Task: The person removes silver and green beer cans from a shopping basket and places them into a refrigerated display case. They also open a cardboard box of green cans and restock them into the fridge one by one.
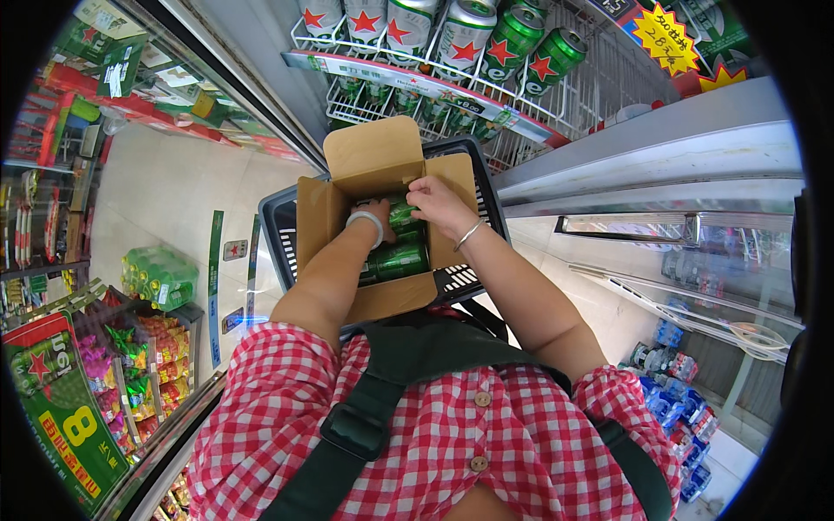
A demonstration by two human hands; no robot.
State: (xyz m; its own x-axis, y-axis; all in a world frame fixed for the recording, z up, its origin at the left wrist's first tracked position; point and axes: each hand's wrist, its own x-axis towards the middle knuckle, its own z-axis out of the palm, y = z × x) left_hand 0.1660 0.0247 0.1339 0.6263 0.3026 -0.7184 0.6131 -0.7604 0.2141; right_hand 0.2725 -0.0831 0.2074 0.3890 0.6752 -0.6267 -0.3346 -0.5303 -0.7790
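Note:
An unfolded cardboard box (373, 130) stands in a dark plastic shopping basket (277, 225) in front of me. Green beer cans (402, 255) lie on their sides inside it. Reaching down into the box, my left hand (376, 218) touches the cans, its fingertips partly hidden, so its hold is unclear. My right hand (435, 202) is over the box's right part with its fingers curled near a can; whether it grips anything cannot be told. Silver and green Heineken cans (464, 39) stand upright on a white wire shelf (560, 98) beyond the box.
The cooler's glass door (625, 228) stands open at the right. Bottle packs (677, 391) are stacked on the floor behind it. At the left are a pack of green bottles (159, 277), snack bags (137, 365) and a metal door frame (260, 84).

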